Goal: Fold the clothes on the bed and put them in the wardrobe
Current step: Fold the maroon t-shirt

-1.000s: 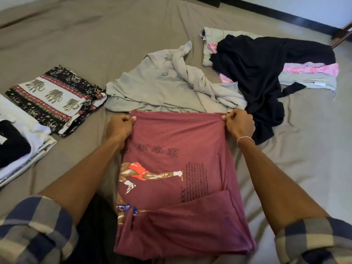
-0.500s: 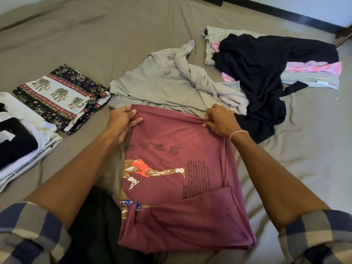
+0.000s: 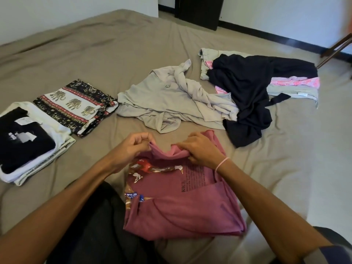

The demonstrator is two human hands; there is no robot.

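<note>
A maroon printed T-shirt (image 3: 181, 204) lies partly folded on the brown bed sheet (image 3: 95, 60) right in front of me. My left hand (image 3: 133, 147) pinches the shirt's far edge at its left corner. My right hand (image 3: 202, 149) grips the same edge at the right, and the cloth bunches up between both hands. Unfolded clothes lie beyond: a grey shirt (image 3: 167, 100), a black garment (image 3: 249, 96) and a pink one (image 3: 297, 82). At the left sit folded pieces: an elephant-print cloth (image 3: 74, 105) and a black-on-white stack (image 3: 28, 143).
A dark door frame (image 3: 200, 10) stands past the bed's far end. A wooden chair leg (image 3: 337, 48) shows at the right by the white wall. Tiled floor runs along the bed's right side. A dark garment (image 3: 91, 225) lies by my left forearm.
Both hands have drawn the shirt's far edge back toward me and closer together, so the flat upper part is now bunched. The view has tilted up, showing more of the room.
</note>
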